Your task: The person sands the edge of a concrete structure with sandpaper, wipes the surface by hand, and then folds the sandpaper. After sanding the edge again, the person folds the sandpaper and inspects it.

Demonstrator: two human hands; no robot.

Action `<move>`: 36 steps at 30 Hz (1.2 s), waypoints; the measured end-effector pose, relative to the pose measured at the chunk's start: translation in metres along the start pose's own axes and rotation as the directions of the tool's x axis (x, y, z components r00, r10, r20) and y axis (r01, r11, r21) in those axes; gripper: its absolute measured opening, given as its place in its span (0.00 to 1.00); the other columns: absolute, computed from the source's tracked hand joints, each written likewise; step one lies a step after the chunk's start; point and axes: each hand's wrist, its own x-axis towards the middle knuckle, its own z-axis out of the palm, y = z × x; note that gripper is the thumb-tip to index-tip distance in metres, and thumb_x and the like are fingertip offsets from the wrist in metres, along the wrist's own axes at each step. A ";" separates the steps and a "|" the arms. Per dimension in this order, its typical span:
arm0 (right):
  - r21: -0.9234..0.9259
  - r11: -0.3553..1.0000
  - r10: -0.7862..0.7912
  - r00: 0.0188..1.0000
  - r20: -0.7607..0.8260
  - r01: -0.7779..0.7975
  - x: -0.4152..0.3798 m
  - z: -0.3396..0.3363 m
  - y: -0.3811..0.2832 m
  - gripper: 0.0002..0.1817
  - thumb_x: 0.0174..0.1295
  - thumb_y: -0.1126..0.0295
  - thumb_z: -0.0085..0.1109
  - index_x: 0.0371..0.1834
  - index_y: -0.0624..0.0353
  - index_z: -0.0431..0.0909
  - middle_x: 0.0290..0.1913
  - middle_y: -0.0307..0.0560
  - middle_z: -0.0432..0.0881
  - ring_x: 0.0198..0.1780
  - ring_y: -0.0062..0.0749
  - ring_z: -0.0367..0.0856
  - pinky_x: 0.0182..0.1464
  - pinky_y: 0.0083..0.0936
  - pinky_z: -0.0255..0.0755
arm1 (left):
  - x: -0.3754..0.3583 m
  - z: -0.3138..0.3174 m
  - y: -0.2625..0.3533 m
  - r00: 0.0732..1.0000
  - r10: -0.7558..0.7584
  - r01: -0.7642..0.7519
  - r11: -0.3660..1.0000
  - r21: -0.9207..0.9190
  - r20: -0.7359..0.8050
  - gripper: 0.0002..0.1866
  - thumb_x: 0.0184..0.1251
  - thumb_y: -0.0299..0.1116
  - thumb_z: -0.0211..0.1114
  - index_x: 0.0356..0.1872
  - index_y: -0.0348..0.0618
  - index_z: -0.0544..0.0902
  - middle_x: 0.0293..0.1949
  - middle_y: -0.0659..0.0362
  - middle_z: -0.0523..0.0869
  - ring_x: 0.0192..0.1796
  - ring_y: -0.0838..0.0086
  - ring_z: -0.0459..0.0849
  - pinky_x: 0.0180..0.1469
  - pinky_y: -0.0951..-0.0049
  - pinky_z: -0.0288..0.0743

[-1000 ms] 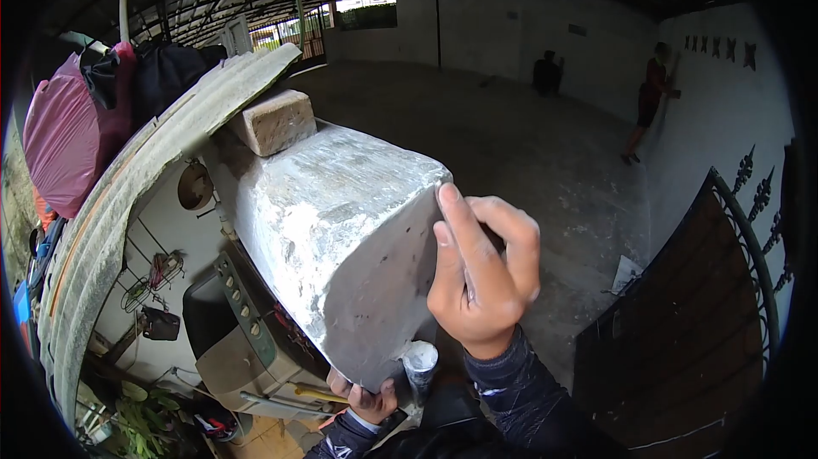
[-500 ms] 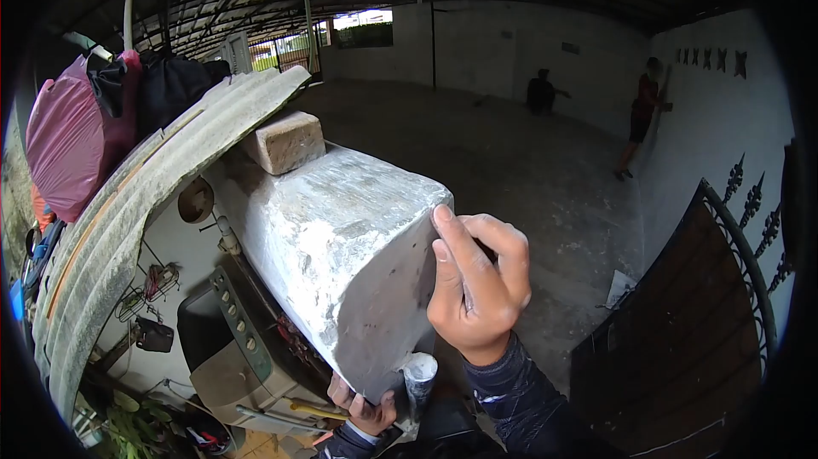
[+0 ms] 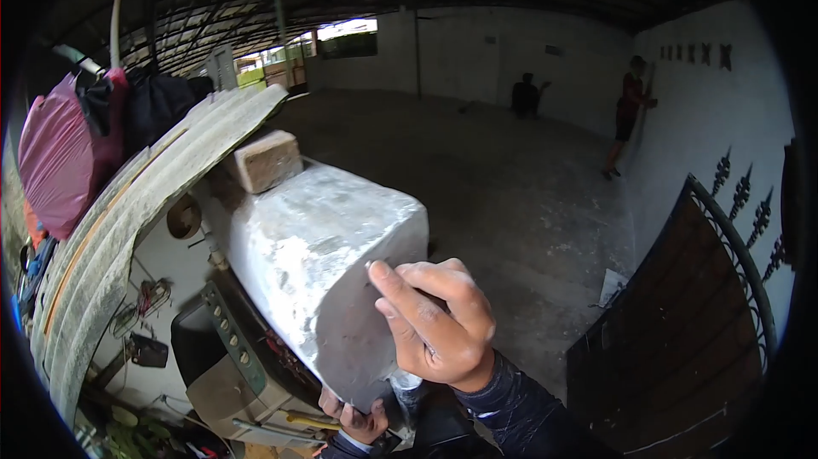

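A whitish, rough-plastered concrete block [image 3: 328,225], like the end of a low wall, juts toward me. My right hand [image 3: 443,318] is at its end face, with the index fingertip at the upper edge and the other fingers curled in. Whatever may sit between thumb and fingers is too small or hidden to make out. Low down, my left hand [image 3: 354,421] has its fingers bent around the block's bottom corner. A brick [image 3: 268,161] rests on top at the far end. Below the end face is a whitened pipe stub [image 3: 407,387], partly behind my right hand.
A corrugated roofing sheet [image 3: 111,229] curves along the left, with a pink bag [image 3: 68,157] behind it. Beneath stands a washing machine [image 3: 239,374]. A dark metal gate [image 3: 673,314] is at right. Two people [image 3: 630,110] are at the far walls, one standing, one low down.
My right hand has moved from the upper right corner of the end face down and left along its edge. My left hand stays at the bottom corner. The view has shifted slightly.
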 end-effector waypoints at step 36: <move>0.831 -0.503 0.847 0.054 0.529 -0.238 -0.174 -0.093 0.000 0.25 0.73 0.48 0.45 0.60 0.54 0.77 0.40 0.46 0.82 0.24 0.29 0.69 0.30 0.27 0.65 | 0.026 -0.008 0.003 0.965 0.262 -0.260 0.959 0.116 -0.004 0.47 0.65 0.26 0.64 0.80 0.52 0.46 0.72 0.43 0.58 0.67 0.37 0.64 0.66 0.38 0.64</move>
